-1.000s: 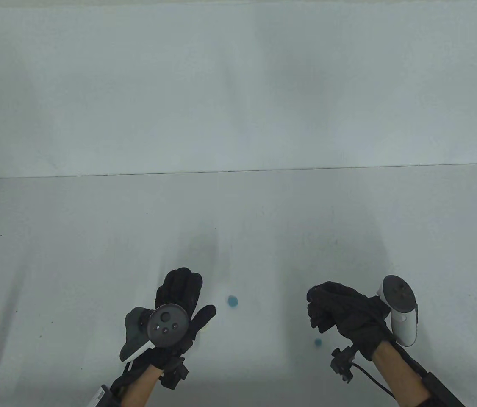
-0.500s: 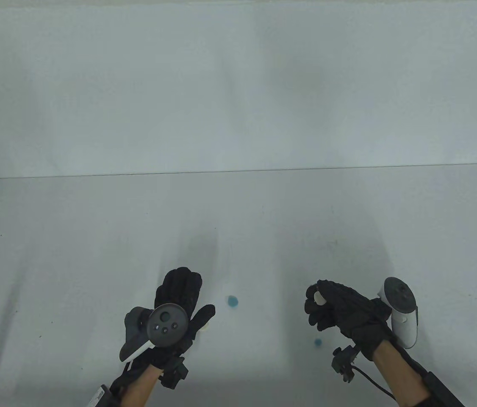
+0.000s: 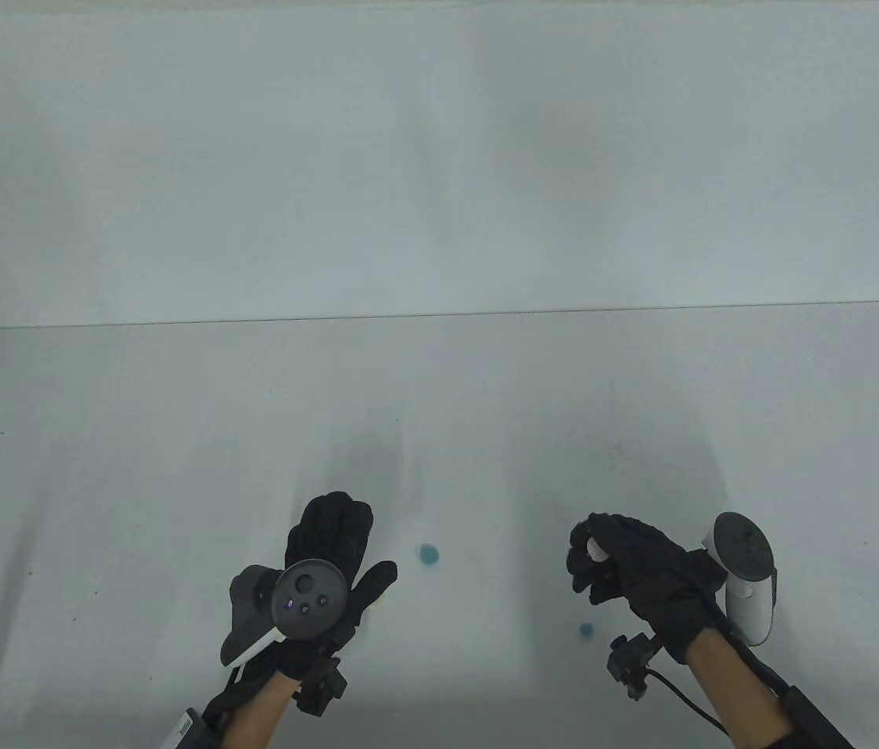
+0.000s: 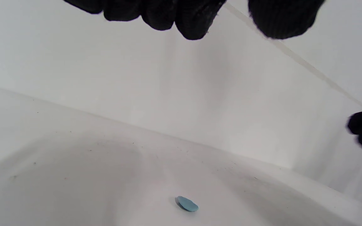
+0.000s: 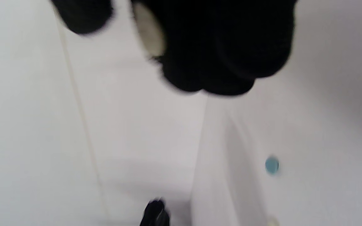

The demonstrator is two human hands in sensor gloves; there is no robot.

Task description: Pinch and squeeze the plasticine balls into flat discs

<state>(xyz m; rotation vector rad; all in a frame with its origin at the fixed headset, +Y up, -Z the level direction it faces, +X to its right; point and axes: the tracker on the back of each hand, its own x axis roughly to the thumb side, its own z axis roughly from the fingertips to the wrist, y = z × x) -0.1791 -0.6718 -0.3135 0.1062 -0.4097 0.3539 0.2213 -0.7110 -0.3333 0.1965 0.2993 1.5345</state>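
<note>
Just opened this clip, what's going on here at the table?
A person in black sensor gloves is working small plasticine pieces. The right hand pinches a pale plasticine piece between thumb and fingers, above the table. The left hand rests flat with fingers extended, holding nothing visible. A flattened blue disc lies between the hands, and a smaller blue piece lies near the right hand; its shape is unclear.

A pale plasticine piece (image 3: 594, 549) sits pinched aloft; two blue discs (image 3: 429, 555) (image 3: 585, 630) lie flat, well apart.
</note>
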